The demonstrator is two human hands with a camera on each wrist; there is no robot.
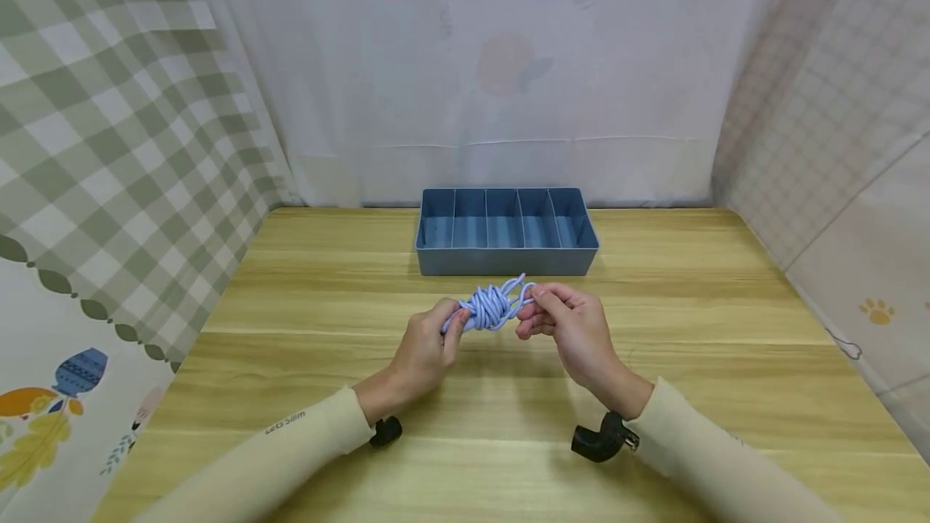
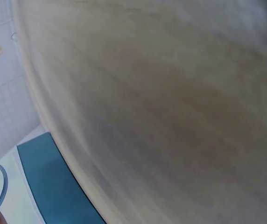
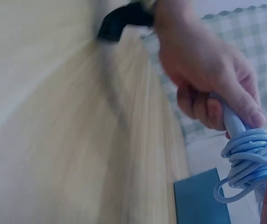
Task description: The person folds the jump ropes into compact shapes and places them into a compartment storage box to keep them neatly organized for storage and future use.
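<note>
We observe a work area bounded by a white cloth (image 1: pixel 407 71) at the rear, a green-and-white checked cloth (image 1: pixel 138 115) at the left and a pale grid-patterned covering (image 1: pixel 821 87) at the right. Between these lies a wood-grain surface (image 1: pixel 320 289). At its rear, near the white cloth, we locate one blue-grey tray (image 1: pixel 504 262); four upright dividers form five side-by-side compartments, and we can see the blue floor in each. In front of the tray, two hands support a light-blue wound cord (image 1: pixel 490 307) above the surface. The left hand (image 1: pixel 427 344) grips its left end between thumb and fingers. The right hand (image 1: pixel 574 328) pinches the loose loops at its right end. We note a black fitting (image 1: pixel 600 439) at the right wrist.
</note>
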